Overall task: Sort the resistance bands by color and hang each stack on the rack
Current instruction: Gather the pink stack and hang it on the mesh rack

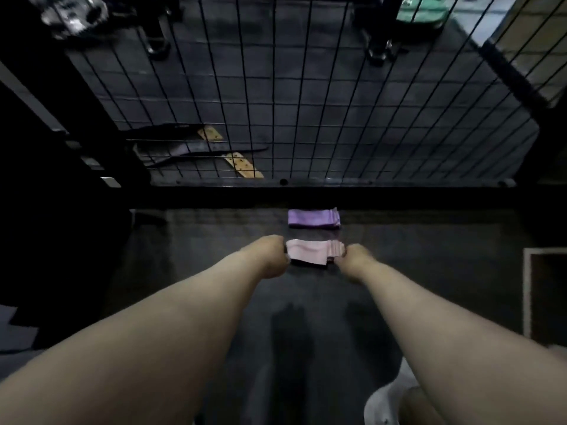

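Pink stack (310, 251) sits on the floor (199, 271) just short of the purple stack (313, 217) by the rack (306, 102), left hand (270, 256) and right hand (352, 260) fingers curled onto its ends, so I'd pinch every layer and lift level so nothing fans out.

Both my bare forearms stretch far ahead and draw closer together toward the middle. My left hand (270, 256) and right hand (352, 260) have their fingers curled under, each gripping one end of the pink stack (306, 251) between them, wrists roughly level.
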A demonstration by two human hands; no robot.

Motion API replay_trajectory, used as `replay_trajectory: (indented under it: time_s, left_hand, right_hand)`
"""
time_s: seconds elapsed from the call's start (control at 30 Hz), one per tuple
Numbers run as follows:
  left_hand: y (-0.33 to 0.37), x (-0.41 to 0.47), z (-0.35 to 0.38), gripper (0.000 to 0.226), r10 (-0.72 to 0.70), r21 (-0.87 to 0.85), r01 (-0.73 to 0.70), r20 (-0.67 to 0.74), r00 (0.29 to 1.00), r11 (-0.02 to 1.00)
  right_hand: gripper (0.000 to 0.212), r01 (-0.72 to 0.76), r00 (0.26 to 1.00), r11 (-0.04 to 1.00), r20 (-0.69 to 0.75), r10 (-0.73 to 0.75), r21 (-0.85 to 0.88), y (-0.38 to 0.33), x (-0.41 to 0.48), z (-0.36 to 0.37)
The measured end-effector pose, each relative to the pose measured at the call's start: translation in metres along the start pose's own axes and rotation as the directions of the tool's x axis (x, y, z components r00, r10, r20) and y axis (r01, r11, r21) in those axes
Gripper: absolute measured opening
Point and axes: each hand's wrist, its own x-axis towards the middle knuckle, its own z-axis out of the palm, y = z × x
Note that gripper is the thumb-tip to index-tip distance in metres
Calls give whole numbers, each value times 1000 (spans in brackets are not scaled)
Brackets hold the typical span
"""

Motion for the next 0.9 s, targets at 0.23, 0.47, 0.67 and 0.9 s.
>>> replay_trajectory:
  time_s: [0.23,0.47,0.67,0.9]
  left_hand:
    - [-2,89,42,30,-62,-110,63,14,998,992]
    - [-7,142,74,36,-44,-97,41,-23,999,994]
    - [-4,152,85,35,-39,-93,33,-72,997,995]
    - [0,156,85,32,-73,-67,66,-101,992,996]
  right_hand:
    - [37,-209,962,856,-56,266,472,6,80,66]
    - [54,-254,886,736,-154,437,627,5,110,105]
    - [50,-272,832,657,-172,528,704,-1,115,118]
    - [15,-203,802,454,-119,585,868,-1,112,135]
